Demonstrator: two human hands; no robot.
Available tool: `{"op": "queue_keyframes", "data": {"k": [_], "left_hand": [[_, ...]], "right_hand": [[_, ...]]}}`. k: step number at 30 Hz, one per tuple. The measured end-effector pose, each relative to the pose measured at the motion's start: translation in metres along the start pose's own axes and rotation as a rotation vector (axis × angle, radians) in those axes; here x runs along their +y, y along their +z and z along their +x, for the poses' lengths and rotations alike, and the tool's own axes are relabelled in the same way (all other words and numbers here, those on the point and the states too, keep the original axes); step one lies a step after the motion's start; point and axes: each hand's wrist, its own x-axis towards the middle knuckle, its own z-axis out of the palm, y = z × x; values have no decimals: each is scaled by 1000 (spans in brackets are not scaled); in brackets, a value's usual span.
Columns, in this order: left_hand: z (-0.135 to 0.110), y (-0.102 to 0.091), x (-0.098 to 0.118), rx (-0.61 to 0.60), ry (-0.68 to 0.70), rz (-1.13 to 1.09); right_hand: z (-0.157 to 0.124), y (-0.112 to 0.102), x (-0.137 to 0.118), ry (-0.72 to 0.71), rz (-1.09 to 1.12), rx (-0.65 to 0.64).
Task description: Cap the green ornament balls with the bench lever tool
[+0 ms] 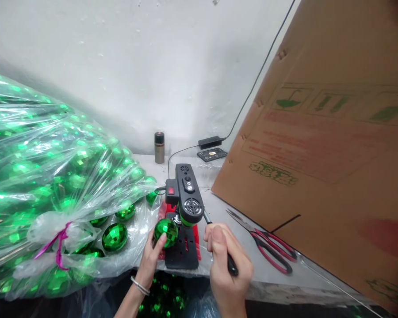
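A: What do we see on the left?
B: A crinkled, see-through plastic bag, knotted with purple ribbon, bulging with glossy green balls
A: And our hands?
B: Our left hand grasps a round, mirror-faceted ball, close by the rounded head of a matte black machine; our right hand is clenched round its smooth handle
A: Further right, what do we have?
B: Pointed metal scissors with red-and-black loops, beside a flat-sided brown cardboard box
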Motion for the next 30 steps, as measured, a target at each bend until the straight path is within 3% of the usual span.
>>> {"op": "queue_keyframes", "data": {"k": [4, 9, 17, 24, 30], "left_hand": [[0, 6, -12, -15, 89, 326], [2, 14, -24, -56, 225, 474], [-3, 14, -38, -137, 374, 587], [-4, 6, -36, -217, 380, 613], [4, 18, -34, -136, 349, 605]], "right_hand": [[2, -1, 0, 14, -4, -14], [3, -2, 0, 2, -7, -13], [2, -3, 0, 13, -20, -22], [2, -3, 1, 1, -11, -17], [5, -3, -1, 6, -25, -25]]}}
